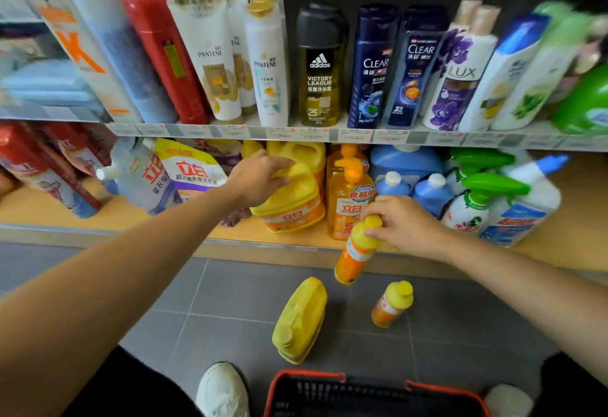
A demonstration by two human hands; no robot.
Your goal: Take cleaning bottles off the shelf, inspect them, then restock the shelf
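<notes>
The upper shelf [296, 133] carries a row of shampoo and body-wash bottles. The wooden lower shelf [131, 219] holds refill pouches, blue bottles, green-trigger sprayers and yellow-orange detergents. Below it, on the grey tiled floor [230, 291], a black basket [329, 380] with an orange rim sits at the bottom edge of the view, beside a white shoe [223, 390].

A yellow detergent jug [292, 199] stands at the front of the lower shelf, just left of an orange pump bottle [348, 199]. The left hand [256, 179] lies over its top, fingers curled round the handle. A second yellow jug [301, 318] stands on the floor (cap towards the camera).

The right hand [404, 225] pinches the yellow cap of a small orange bottle [357, 252], which hangs tilted in front of the shelf's edge, off the floor. Another small orange bottle [391, 304] stands on the tiles, just right of the floor jug.
</notes>
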